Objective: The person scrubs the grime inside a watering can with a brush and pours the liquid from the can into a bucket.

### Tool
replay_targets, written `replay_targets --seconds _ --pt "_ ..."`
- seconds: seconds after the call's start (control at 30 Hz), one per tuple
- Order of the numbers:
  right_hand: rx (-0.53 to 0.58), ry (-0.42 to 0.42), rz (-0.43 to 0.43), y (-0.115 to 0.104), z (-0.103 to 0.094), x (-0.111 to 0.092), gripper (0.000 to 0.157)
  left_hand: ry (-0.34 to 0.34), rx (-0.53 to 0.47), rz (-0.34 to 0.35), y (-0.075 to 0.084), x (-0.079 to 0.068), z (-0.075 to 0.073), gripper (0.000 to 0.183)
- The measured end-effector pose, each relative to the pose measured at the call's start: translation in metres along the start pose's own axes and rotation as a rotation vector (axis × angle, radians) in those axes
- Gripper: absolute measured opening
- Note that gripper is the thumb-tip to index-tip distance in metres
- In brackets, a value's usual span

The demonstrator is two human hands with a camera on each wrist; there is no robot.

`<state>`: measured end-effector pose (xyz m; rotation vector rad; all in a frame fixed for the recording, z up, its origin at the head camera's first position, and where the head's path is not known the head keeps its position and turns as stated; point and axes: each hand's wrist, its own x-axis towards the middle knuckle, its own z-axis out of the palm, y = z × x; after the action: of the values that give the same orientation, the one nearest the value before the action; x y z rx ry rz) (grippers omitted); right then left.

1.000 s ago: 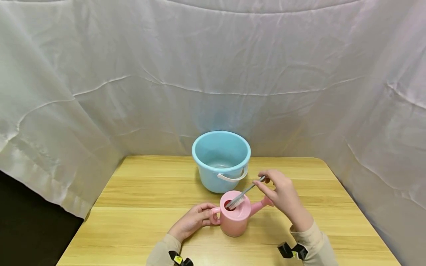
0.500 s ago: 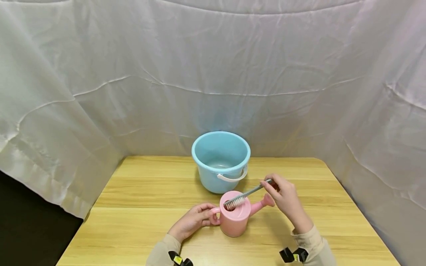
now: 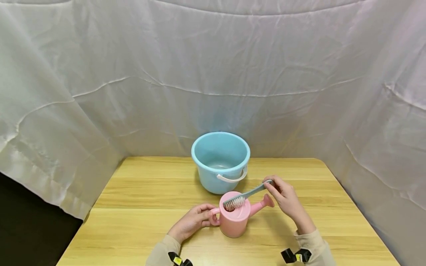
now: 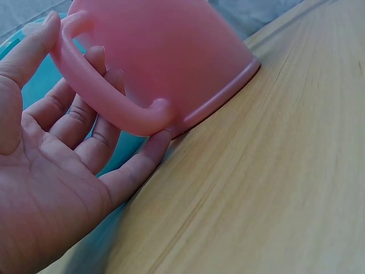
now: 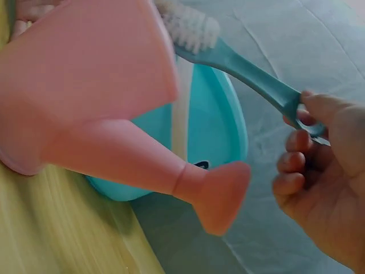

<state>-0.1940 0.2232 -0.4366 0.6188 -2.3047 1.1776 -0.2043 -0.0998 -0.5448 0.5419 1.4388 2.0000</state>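
A pink watering can [image 3: 234, 223] stands upright on the wooden table, its spout to the right. My left hand [image 3: 194, 221] holds its handle [image 4: 108, 97], thumb on top and fingers curled through and under the loop. From the right, my right hand [image 3: 287, 197] pinches the handle end of a grey-blue brush [image 3: 254, 191] between thumb and fingers. The white bristles [image 5: 191, 28] face down at the can's top opening, and the brush head lies slanted over it. Whether the bristle tips touch the rim, I cannot tell.
Just behind the can, a light blue bucket [image 3: 206, 177] with a white handle [image 3: 229, 179] stands on the table [image 3: 139, 192]. Pale grey cloth [image 3: 213, 74] hangs around the back and both sides. Small black devices with yellow marks sit on both wrists.
My right hand has drawn back a little to the right and the brush lies flatter, its bristles turned more into view. The left hand and watering can stay in place.
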Motion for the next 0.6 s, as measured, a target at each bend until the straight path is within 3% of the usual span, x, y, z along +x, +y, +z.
replay_targets --seconds 0.23,0.6 --pt "0.24 -0.138 0.091 0.008 -0.012 -0.006 0.016 0.004 -0.005 -0.011 0.0 0.0 0.0 0.02" --pt "0.595 -0.176 0.184 0.021 -0.028 -0.009 0.02 0.007 -0.001 -0.011 -0.001 0.0 -0.001 0.021"
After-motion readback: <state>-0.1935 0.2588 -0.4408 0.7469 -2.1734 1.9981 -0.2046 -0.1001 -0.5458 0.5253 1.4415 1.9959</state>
